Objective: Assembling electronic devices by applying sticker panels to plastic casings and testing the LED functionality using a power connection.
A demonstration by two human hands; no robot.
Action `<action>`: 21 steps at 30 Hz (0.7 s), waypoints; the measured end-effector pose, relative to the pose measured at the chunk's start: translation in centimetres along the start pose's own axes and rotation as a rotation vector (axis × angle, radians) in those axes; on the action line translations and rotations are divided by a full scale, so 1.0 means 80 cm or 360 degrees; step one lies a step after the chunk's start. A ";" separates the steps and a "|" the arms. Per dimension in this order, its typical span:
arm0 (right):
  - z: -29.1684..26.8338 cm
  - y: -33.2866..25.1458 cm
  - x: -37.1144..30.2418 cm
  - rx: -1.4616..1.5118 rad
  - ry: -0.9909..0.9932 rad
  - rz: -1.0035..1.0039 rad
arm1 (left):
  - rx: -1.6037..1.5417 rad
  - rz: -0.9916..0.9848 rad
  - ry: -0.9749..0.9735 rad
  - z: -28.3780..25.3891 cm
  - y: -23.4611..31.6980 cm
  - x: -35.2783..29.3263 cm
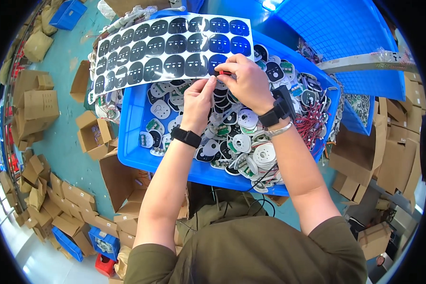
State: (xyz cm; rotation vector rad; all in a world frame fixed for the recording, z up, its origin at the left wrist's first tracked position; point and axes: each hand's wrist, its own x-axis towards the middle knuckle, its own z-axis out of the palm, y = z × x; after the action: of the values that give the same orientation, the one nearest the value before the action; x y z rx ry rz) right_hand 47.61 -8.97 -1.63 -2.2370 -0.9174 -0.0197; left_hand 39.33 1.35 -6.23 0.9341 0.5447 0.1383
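A white sheet of black rounded stickers (pixel 155 46) lies across the far side of a blue bin (pixel 142 158). At the sheet's lower right edge, my left hand (pixel 198 102) has its thumb and fingers pinched together. Whether they grip the sheet or a small part is hidden. Close beside it, my right hand (pixel 250 83) pinches a small red and black piece (pixel 224 73) just over the sheet's corner. Beneath both hands the bin is filled with round white and black discs (pixel 242 143), some with green circuit boards, and bundles of red wires (pixel 310 125).
A blue crate (pixel 336 28) stands at the far right, with a pale bar (pixel 364 63) reaching toward the bin. Open cardboard boxes (pixel 94 135) sit on the green floor at left, and more boxes (pixel 357 151) at right. Black cables (pixel 260 202) hang at the bin's near edge.
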 end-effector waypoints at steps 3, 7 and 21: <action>-0.005 -0.004 0.001 0.0051 -0.0087 -0.0030 | 0.0269 0.0147 -0.0006 -0.005 0.002 -0.002; -0.008 -0.007 0.001 0.0106 -0.0152 -0.0010 | 0.0320 0.0267 -0.0009 -0.009 0.002 -0.003; -0.003 0.006 0.007 0.0138 -0.0156 0.0032 | 0.0503 0.0227 0.0116 -0.012 -0.004 -0.001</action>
State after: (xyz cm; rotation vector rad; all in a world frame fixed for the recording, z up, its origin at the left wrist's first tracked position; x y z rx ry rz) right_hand 48.38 -8.96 -1.58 -2.1825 -0.9295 0.1375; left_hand 38.73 1.84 -6.95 1.2804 0.5768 0.2195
